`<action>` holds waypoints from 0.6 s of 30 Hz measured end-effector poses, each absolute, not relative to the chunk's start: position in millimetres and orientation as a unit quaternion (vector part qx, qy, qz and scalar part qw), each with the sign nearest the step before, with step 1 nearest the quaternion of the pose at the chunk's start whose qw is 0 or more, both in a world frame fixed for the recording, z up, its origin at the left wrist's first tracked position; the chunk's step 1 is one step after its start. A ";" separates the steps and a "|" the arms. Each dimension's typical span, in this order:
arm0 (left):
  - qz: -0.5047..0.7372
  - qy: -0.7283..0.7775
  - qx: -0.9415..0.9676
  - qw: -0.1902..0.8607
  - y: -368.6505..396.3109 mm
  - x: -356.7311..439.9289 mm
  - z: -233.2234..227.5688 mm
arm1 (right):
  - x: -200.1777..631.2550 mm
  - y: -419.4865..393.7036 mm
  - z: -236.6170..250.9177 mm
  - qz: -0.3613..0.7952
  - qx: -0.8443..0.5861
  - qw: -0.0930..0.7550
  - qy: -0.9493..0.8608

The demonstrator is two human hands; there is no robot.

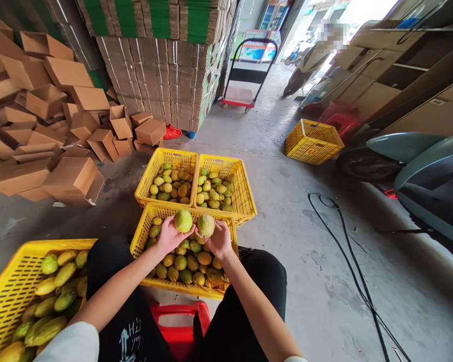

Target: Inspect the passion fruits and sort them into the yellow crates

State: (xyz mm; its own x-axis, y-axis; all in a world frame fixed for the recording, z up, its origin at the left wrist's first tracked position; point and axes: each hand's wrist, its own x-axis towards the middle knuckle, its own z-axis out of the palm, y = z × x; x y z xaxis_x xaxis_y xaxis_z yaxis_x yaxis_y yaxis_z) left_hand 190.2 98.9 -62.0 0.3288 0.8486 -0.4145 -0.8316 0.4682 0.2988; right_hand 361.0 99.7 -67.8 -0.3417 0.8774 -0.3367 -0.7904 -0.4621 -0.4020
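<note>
1. While you sit on the red stool [181, 327], the head view shows your left hand [168, 235] with its fingers wrapped about a green fruit [183, 220], and your right hand [219, 239] clasping a paler, browner fruit [206, 224].
2. Both fruits are held side by side, nearly touching, above the nearest yellow crate [143, 232], which lies between your knees and is part full of the same fruit.
3. Two further yellow crates stand just beyond it: the left far crate [155, 166] and the right far crate [245, 186], both holding fruit. A fourth crate [7, 281], at your left, holds longer fruit.
4. To judge well, turn each fruit in the fingertips so that the whole skin shows; grip lightly, for ripe skin probably bruises.
</note>
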 end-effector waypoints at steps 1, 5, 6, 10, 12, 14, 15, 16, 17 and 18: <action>0.524 0.263 0.017 0.810 99.8 189.8 -61.3 | 361.1 100.1 -67.0 0.813 -0.253 0.516 -0.094; 0.532 0.287 0.011 0.796 101.0 189.6 -59.3 | 359.0 100.4 -67.6 0.800 -0.272 0.523 -0.109; 0.529 0.296 0.011 0.796 100.7 189.9 -59.5 | 358.1 99.9 -68.4 0.798 -0.283 0.521 -0.108; 0.497 0.296 0.050 0.814 98.5 191.0 -63.7 | 354.7 97.0 -71.2 0.797 -0.307 0.507 -0.116; 0.489 0.291 0.067 0.819 98.4 191.2 -66.0 | 353.9 96.1 -71.9 0.793 -0.312 0.509 -0.121; 0.490 0.293 0.066 0.818 99.0 191.2 -66.1 | 354.3 96.5 -72.0 0.788 -0.317 0.514 -0.117; 0.493 0.295 0.060 0.816 99.5 191.0 -65.2 | 354.9 97.0 -71.8 0.788 -0.316 0.516 -0.110; 0.496 0.297 0.052 0.814 99.9 190.8 -63.6 | 355.7 97.6 -71.4 0.791 -0.312 0.517 -0.099; 0.500 0.299 0.042 0.812 100.3 190.5 -61.7 | 356.7 98.3 -70.9 0.795 -0.303 0.519 -0.086; 0.502 0.301 0.032 0.810 100.5 190.2 -59.5 | 357.8 99.0 -70.3 0.799 -0.293 0.521 -0.074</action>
State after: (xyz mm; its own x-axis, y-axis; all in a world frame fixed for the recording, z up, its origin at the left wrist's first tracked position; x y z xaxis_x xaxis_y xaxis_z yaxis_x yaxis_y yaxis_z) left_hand 190.2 100.5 -59.5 0.3136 0.8332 -0.4555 -0.7943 0.4931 0.3550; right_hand 357.8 99.0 -70.3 -0.2861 0.8750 -0.3905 -0.7889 -0.4464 -0.4223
